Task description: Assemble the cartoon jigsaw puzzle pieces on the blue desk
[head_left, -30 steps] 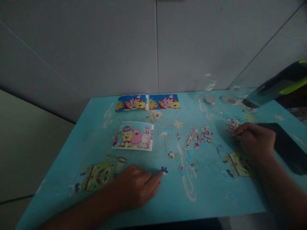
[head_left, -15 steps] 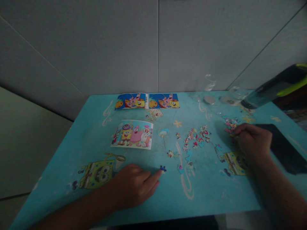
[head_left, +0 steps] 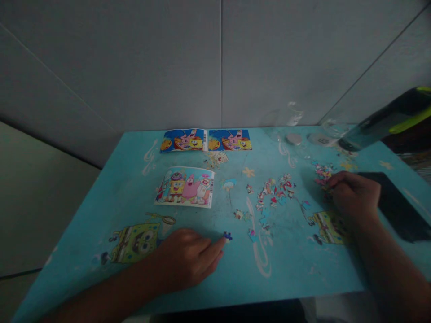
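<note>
Grey wall [head_left: 161,67]; turquoise table [head_left: 286,264]

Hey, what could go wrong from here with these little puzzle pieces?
Possibly three things:
1. The left hand has a fingertip at the dark blue piece; a small slip might push it aside.
2. The right hand is at the right-hand pile; a sweep left could mix it with the middle pile.
3. Loose pieces might slide under the dark flat object beside the right hand.
</note>
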Available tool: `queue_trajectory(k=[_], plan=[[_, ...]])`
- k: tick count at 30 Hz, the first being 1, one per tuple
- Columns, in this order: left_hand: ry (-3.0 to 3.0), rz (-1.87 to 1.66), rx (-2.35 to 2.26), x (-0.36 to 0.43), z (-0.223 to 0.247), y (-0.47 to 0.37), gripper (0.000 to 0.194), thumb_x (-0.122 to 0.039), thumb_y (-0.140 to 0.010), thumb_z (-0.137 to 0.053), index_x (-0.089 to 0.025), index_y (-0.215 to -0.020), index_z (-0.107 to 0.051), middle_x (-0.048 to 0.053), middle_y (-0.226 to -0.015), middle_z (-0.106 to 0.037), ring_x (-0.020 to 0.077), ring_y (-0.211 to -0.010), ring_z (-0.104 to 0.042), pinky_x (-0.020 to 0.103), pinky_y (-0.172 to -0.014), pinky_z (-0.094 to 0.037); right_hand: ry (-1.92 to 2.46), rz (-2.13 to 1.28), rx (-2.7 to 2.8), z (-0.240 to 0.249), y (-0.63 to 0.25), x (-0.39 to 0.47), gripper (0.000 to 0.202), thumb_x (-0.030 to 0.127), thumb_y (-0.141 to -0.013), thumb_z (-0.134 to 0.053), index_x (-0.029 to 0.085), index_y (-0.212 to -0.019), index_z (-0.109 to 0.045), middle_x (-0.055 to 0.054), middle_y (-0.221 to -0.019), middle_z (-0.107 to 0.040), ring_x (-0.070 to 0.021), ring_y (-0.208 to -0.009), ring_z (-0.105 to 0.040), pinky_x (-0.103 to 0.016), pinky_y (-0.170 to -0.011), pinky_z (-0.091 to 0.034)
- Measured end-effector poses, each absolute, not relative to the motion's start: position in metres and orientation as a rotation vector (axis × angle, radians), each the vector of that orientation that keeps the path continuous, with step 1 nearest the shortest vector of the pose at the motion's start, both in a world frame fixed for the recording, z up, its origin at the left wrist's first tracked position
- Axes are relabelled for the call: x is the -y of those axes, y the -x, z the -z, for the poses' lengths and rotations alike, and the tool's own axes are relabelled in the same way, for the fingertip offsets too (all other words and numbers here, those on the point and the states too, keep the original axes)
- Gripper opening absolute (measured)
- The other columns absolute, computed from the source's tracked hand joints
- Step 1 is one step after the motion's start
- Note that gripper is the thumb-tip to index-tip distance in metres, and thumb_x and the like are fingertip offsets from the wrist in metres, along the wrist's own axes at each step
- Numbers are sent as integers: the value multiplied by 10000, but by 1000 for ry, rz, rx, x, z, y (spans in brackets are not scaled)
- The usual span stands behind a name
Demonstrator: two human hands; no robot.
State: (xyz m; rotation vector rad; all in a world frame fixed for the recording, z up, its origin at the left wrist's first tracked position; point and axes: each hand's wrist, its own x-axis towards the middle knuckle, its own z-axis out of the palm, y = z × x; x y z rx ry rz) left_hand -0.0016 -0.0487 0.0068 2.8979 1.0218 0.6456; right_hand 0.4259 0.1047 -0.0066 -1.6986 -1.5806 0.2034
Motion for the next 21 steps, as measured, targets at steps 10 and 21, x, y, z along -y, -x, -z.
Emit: queue_trajectory(k=[10,21], plan=[[-2919,-649,-1025,47,-4,3,258,-194,-1005,-509,-118,-1221,-627,-41,-646,-613,150,-480,-565,324,-487,-447,1702,-221,1537,5,-420,-104,171,132,-662,-517,182,-680,-680,37,-492,-544,-115,-413,-439,-237,-418,-314],[-2938,-670,-1031,45,-4,6,204,-187,-998,-526,-121,-1145,-650,-34,-640,-611,147,-490,-569,314,-483,-446,1713,-248,1539,-4,-413,-102,159,139,-637,-502,177,-648,-657,8,-534,-584,-132,-457,-475,-262,-478,-350]])
